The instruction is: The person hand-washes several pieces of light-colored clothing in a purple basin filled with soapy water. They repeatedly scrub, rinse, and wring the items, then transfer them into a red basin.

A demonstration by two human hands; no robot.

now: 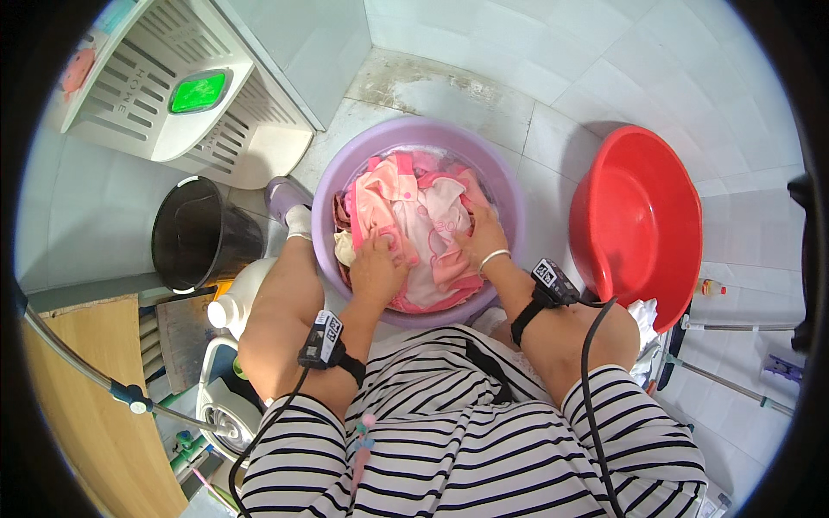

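Note:
A wet pink and white garment (424, 226) is heaped in a round purple plastic basin (511, 201) on the floor between my knees. My left hand (377, 270) grips a fold of it at the near left, fingers bent into the cloth. On the right side, my right hand (484, 238), with a pale bangle at the wrist, holds another bunch between thumb and fingers. Some fingertips of both hands are hidden by cloth. A cream cloth (344, 248) and a brown-red cloth (339, 210) show at the basin's left edge. Shallow water lies at the far rim.
To the right, a red plastic basin (638, 213) stands tilted. A black bucket (194, 233) and white jug (249, 298) are at left. Above the bucket, a white corner shelf (272, 152) carries a green soap bar (199, 91). Tiled walls close in the far side.

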